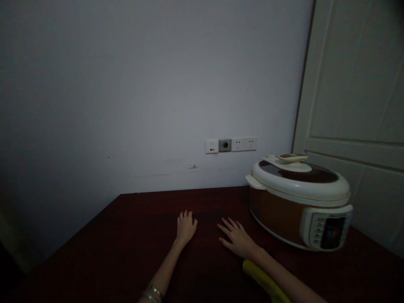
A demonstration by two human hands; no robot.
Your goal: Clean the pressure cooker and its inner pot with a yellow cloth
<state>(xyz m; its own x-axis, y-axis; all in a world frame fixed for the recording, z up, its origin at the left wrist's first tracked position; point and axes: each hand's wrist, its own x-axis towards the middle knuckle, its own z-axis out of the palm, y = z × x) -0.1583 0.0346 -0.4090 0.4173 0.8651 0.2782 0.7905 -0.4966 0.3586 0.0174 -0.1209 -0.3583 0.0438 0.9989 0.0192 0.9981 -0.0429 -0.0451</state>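
Note:
My left hand [186,228] rests palm down on the dark red tabletop [142,235], its fingers slightly bent and nothing visible in them. To its right, my right hand [237,240] lies on the same surface with fingers spread, also holding nothing. A yellow-green, rounded, elongated thing [263,277] lies beside and partly behind my right forearm; its lower end runs out of view, so its kind is unclear. The nearest large thing to my right hand is a white and brown electric pressure cooker [284,210], standing upright with its lid on and its control panel facing front right.
Behind the table rises a pale wall [158,105] bearing a row of sockets [244,144] and a grey plate [225,145]. At the right, a light panelled door [353,84] stands behind the cooker. Silvery bangles [153,293] circle my left wrist.

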